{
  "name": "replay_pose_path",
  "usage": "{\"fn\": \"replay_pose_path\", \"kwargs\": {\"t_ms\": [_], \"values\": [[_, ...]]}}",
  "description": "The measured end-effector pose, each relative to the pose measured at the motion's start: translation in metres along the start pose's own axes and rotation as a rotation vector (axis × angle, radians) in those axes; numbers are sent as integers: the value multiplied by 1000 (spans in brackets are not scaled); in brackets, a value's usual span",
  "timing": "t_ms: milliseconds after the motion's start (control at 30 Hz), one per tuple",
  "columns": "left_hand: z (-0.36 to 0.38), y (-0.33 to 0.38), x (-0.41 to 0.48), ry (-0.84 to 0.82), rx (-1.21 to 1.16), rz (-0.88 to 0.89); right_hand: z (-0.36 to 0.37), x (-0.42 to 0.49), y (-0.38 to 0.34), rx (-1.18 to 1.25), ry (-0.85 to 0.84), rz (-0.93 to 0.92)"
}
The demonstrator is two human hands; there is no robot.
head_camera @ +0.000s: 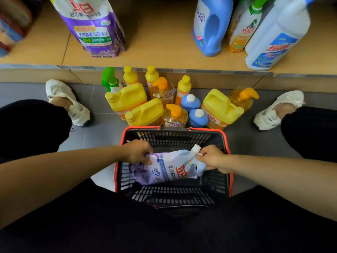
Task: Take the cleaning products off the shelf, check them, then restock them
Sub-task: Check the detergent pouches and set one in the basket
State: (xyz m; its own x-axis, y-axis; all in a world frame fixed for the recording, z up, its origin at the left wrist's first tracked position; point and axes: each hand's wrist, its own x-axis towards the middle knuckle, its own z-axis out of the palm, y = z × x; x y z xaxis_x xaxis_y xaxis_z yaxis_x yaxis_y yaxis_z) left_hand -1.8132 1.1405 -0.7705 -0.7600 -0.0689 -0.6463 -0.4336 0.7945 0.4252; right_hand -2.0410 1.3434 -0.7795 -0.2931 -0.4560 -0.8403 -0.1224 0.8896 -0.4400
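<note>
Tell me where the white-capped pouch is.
Bottom centre of the head view, over the black basket, the pouch is held by the left hand and right hand.

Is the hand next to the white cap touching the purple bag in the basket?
Touching. The head view shows the right hand pinching the purple pouch at its top corner, just below the white cap, with no gap.

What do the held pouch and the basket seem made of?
The pouch looks like soft glossy plastic film: it creases where the left hand and right hand grip it. The basket is probably rigid moulded plastic: matte black slotted walls, red rim.
</note>
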Motion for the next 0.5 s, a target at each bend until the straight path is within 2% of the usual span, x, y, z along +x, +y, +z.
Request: {"fn": "replay_pose_path", "kwargs": {"t_ms": [100,167,267,400,500], "values": [[22,-3,21,-46,-38,-89,13,7,-1,18,-32,45],[32,-6,29,12,-49,-121,15,10,-3,48,-51,66],[35,-14,31,107,-38,-86,15,14,-4,35,42,37],[34,-11,29,66,61,-80,14,19,-4,-14,42,41],[25,-1,21,120,256,-33,9,19,-5,-197,7,0]]}}
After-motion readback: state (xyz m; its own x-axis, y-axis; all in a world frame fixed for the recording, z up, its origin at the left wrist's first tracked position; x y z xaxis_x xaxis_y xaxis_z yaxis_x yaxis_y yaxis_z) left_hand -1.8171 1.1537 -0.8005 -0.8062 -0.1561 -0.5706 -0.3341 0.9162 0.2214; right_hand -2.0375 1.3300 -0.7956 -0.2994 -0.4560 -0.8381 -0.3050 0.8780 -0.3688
